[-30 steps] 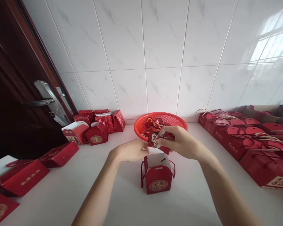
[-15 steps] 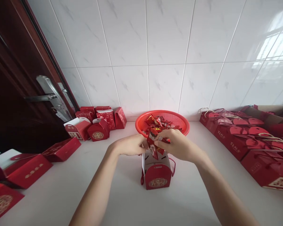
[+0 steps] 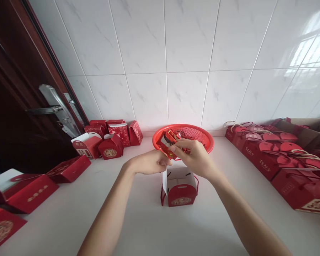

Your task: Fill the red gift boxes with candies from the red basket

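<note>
A small red gift box [image 3: 182,195] with gold lettering stands on the white counter, its top open and its pale inside showing. My left hand [image 3: 149,163] is closed at the top of the box's raised left flap; its fingertips are partly hidden. Between the fingers and thumb of my right hand [image 3: 196,156] is a red wrapped candy [image 3: 164,143], held above the near left rim of the red plastic basket [image 3: 208,137]. Wrapped candies [image 3: 185,136] lie inside that basket, partly covered by my right hand.
Red gift boxes [image 3: 112,147] stand at the back left, and larger ones [image 3: 36,192] lie at the left edge. Rows of red boxes with cord handles [image 3: 266,160] line the right, beside an open cardboard carton [image 3: 301,133]. Behind is a tiled wall [image 3: 146,99]; a dark door [image 3: 13,89] is left.
My right hand has moved up and left with the candy, from over the box to the basket's rim. The box has shifted slightly back and right, showing more of its inside.
</note>
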Available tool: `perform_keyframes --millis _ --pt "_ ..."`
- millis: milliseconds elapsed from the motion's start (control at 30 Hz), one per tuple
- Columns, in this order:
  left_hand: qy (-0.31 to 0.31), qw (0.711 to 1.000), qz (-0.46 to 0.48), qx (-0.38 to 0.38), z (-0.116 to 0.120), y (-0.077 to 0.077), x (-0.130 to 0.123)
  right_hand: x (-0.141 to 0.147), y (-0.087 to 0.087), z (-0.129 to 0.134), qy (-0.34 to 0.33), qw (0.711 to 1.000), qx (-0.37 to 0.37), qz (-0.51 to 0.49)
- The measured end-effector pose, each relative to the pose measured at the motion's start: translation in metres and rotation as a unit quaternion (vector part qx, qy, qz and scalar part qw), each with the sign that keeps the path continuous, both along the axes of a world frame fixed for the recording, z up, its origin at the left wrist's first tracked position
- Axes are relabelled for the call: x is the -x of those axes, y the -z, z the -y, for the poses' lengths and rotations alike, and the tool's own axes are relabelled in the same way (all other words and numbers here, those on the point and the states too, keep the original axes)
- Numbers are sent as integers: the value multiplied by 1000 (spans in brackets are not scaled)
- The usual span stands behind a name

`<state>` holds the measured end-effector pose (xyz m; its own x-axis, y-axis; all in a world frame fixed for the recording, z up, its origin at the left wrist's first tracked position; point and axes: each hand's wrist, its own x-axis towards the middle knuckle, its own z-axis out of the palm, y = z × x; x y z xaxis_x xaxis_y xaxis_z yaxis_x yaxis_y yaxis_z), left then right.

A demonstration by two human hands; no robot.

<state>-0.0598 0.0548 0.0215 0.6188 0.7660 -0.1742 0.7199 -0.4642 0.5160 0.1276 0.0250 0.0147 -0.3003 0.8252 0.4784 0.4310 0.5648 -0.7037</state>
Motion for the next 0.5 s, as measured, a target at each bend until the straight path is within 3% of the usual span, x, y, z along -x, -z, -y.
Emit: perform_keyframes --millis 300,500 --pt "-14 999 42 -1 -1 2 5 -14 -6 0 8 998 13 -55" --pt "-46 997 45 -35 4 -4 4 -40 -23 14 -51 997 9 54"
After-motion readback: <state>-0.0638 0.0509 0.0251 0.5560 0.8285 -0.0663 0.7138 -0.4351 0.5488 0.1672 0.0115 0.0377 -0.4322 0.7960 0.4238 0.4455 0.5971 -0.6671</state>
